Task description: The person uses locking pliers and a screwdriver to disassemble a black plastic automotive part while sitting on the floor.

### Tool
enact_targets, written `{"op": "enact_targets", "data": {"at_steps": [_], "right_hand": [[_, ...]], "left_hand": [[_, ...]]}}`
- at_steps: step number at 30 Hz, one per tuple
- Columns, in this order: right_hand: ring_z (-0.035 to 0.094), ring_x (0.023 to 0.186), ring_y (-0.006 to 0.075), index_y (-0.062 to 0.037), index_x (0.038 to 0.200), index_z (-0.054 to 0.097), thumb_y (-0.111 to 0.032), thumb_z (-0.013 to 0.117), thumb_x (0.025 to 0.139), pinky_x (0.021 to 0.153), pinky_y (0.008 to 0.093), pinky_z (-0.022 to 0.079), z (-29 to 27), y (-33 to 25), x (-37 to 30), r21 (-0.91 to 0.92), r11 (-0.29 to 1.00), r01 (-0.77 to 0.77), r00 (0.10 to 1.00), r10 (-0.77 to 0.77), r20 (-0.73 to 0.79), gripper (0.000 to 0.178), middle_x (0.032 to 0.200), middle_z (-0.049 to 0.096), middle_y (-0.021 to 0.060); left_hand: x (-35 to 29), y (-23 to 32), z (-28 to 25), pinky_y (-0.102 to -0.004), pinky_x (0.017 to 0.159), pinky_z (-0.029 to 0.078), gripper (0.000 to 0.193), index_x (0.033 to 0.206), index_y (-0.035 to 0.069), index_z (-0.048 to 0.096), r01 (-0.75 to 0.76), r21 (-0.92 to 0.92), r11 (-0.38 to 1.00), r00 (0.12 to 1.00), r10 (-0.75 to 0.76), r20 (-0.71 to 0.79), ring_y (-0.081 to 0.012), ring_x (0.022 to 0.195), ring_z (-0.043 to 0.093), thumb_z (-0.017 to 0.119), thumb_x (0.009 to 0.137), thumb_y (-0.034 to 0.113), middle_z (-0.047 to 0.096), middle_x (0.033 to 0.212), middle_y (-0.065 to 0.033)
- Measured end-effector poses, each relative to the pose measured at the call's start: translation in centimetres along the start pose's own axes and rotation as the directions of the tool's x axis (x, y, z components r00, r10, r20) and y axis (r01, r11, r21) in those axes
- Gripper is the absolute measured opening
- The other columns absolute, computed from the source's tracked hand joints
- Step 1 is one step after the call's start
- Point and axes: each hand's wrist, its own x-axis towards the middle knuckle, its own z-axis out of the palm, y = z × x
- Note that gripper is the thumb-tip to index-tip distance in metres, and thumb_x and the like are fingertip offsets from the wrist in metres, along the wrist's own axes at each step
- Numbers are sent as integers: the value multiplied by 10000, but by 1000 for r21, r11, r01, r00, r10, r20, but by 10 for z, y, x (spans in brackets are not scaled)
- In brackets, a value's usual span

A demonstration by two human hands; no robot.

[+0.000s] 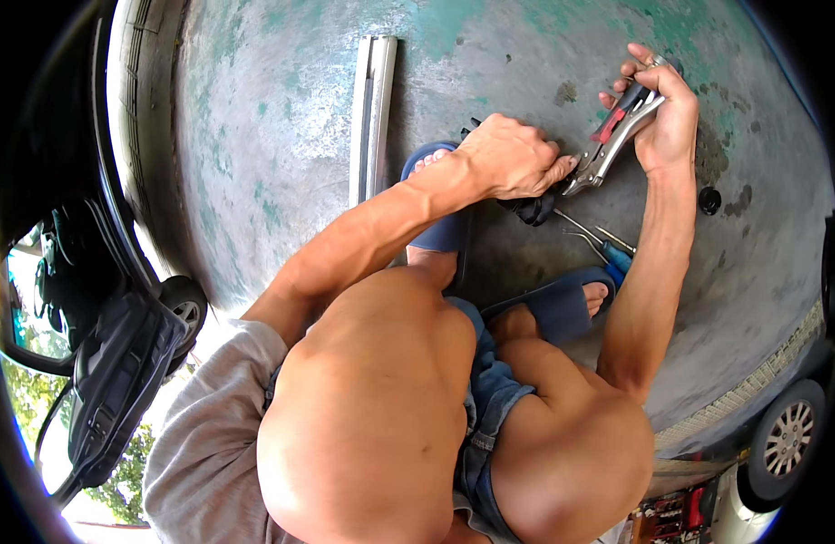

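Observation:
My right hand [669, 122] is wrapped round a pair of locking pliers [624, 134], silver with a dark and red handle part. The pliers' jaws point down and left, close to the fingertips of my left hand [517, 156]. That left hand is closed over a black part [532, 211], which shows below the palm and a little beyond the knuckles; its full shape is hidden. Whether the jaws bite on the part cannot be made out. Below the pliers, thin picks with blue handles [617, 259] lie on the floor beside my sandal [553, 306].
A long silver metal rail [374, 118] lies on the worn grey-green floor [272, 118] left of my hands. A small black round cap [709, 200] sits right of my forearm. A car with its mirror [118, 390] stands at left; a wheel [787, 437] shows lower right.

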Motion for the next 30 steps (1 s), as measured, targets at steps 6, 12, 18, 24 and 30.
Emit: {"op": "enact_targets", "data": {"at_steps": [6, 12, 18, 24, 30], "right_hand": [[619, 768, 168, 53, 1290, 539, -151, 587, 892, 705, 354, 561, 3, 8, 1, -175, 984, 36, 999, -34, 16, 450, 890, 622, 78], [550, 616, 166, -18, 817, 606, -178, 661, 789, 587, 372, 449, 17, 46, -10, -664, 743, 88, 992, -128, -12, 172, 659, 588, 50], [737, 761, 349, 11, 987, 650, -243, 672, 775, 718, 440, 590, -18, 69, -7, -800, 600, 14, 971, -201, -133, 332, 767, 721, 198], [690, 940, 404, 4, 1214, 624, -258, 601, 860, 816, 482, 538, -57, 10, -102, -770, 593, 234, 967, -58, 249, 441, 951, 724, 224], [640, 1066, 163, -49, 1344, 594, -282, 658, 951, 901, 308, 513, -202, -6, -368, -262, 956, -131, 988, 105, -112, 461, 1171, 677, 71]], "left_hand": [[-15, -1, 3, -495, 660, 547, 512, 744, 61, 681, -26, -37, 999, 999, 24, -45, -397, 678, 671, 479, 1028, 435, 677, 695, -151], [-27, -15, 13, -487, 651, 545, 487, 713, 48, 639, 59, -50, 997, 998, -60, -11, -403, 672, 664, 510, 1021, 403, 669, 693, -170], [-4, 14, 10, -523, 821, 516, 493, 877, 45, 736, 198, -57, 978, 965, -185, 183, -434, 837, 682, 486, 1014, 447, 699, 837, -245], [-6, -8, 16, -471, 745, 507, 462, 972, 3, 728, 258, -42, 965, 958, -250, 137, -428, 789, 681, 520, 1025, 412, 689, 827, -268], [-7, -10, 18, -458, 677, 477, 561, 1009, -24, 717, 184, -4, 983, 966, -180, 185, -370, 638, 563, 452, 1040, 469, 662, 753, -260]]}}
